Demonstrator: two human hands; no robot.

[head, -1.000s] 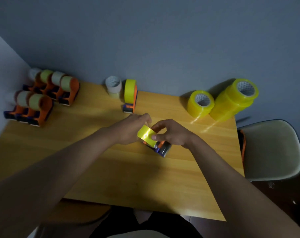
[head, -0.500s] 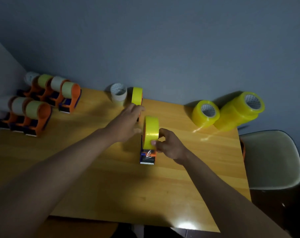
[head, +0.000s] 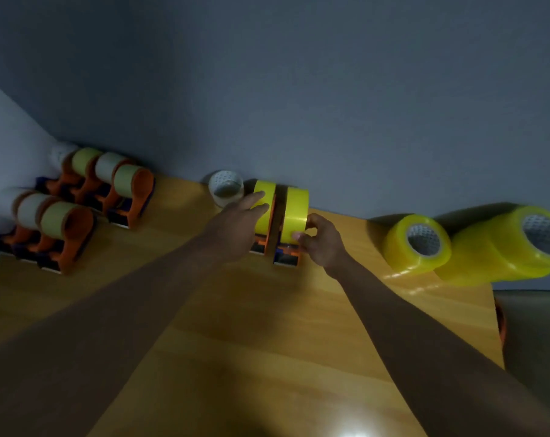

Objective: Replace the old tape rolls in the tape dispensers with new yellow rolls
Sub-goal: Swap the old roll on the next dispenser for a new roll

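Two forearms reach over the bare front of the desk [head: 267,357] toward its far edge; at their ends, the right hand [head: 322,244] pinches, between thumb and fingertips, the near side of a dispenser loaded with a yellow roll [head: 296,216], which stands upright on the desk; the left hand [head: 235,227], fingers straight and loose, rests against a second yellow-loaded dispenser [head: 264,212] just left of the first, the two almost touching side by side. Just beyond the left fingertips sits a pale, nearly spent roll [head: 226,190] near the wall. Well off to the left of the left hand, seven dispensers with old pale rolls [head: 75,200] stand in two rows by the corner, still to be changed, I judge; to the right of the right hand lie fresh yellow rolls [head: 418,242], one loose and a stack beside it. A loaded dispenser likely handles light and rigid, the tape face slick; best held by the plastic frame or base, away from the cutter.
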